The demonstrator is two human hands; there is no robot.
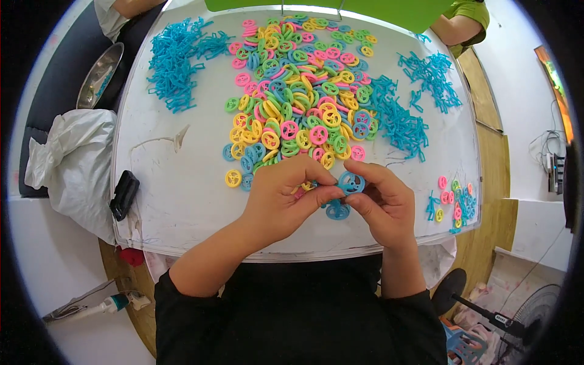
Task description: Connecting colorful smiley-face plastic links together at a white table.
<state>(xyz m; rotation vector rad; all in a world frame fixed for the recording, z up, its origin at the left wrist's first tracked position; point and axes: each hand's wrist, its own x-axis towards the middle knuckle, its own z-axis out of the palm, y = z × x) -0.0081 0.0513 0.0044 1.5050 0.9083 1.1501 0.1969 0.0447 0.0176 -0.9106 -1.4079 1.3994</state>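
Note:
Near the table's front edge, my two hands meet. Between the thumb and fingers of my right hand (387, 204) is a small blue plastic wheel (351, 182) with spokes and a ring rim. My left hand (281, 198) pinches a small blue plastic piece at the wheel's left side; fingertips hide most of it. Just below the fingertips a second blue wheel (337, 210) shows, and I cannot tell whether it is held or lying on the table. Beyond my hands spreads a large heap of pink, yellow, green and blue wheels (304, 100).
Blue forked plastic pieces lie in piles at the far left (173, 64), right of the heap (401, 118) and far right (435, 79). A small mixed cluster (459, 207) sits at the right edge. A black case (125, 194) lies on the left. Other people's arms (456, 29) show across the table.

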